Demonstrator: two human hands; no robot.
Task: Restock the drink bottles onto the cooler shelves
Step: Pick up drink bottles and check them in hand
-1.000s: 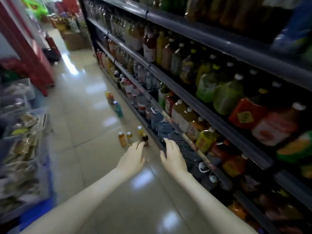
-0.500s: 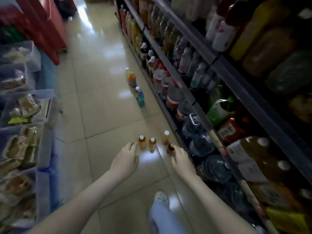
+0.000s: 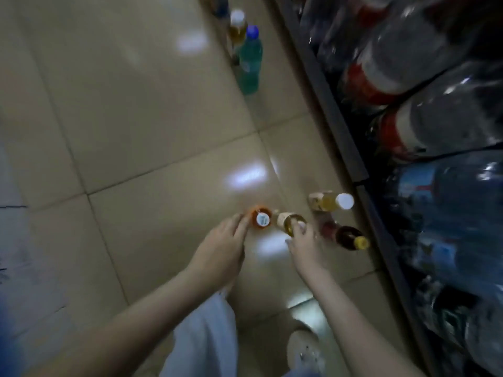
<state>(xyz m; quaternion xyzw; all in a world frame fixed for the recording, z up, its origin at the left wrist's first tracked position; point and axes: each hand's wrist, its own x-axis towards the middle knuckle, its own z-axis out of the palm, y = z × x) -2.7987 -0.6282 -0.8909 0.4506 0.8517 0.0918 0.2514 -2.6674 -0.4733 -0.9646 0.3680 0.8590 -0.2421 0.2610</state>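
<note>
Trouser leg (image 3: 206, 338): pale cloth, lowest in view, between the two forearms.
Shoe (image 3: 302, 349): pale, flat on the tiled floor (image 3: 122, 104), just right of the trouser leg.
Left hand (image 3: 221, 247): reaches forward, fingers fairly straight, fingertips against the near left side of the orange bottle; not wrapped round it.
Right hand (image 3: 306, 247): lies with fingers over the top of the yellow bottle, cap hidden beneath; closed round the neck or merely resting, cannot tell.
Orange bottle (image 3: 261, 219): stands upright on the floor, seen almost from above, white sticker on the cap; directly ahead of the left fingertips, long axis vertical, so probably calls for a wrap from the side.
Yellow bottle (image 3: 288, 222): upright, just right of the orange bottle, under the right fingers.
Dark bottle (image 3: 348, 238): yellow cap, upright, just right of the right hand, near the shelf edge; at risk from an outward swing of the right wrist.
White-capped bottle (image 3: 330, 201): pale yellow drink, upright, just beyond the dark bottle.
Shelf edge (image 3: 326, 104): dark rail along the right, near to far; to the right of all four bottles, right hand the nearer.
Water jugs (image 3: 449, 213): large, clear, crowded on the bottom shelf behind the rail; seemingly little free room there.
Green bottle (image 3: 249, 63): blue cap, upright, well apart down the aisle.
Far bottle (image 3: 237, 25): white cap, amber drink, just behind the green bottle; blurred.
</note>
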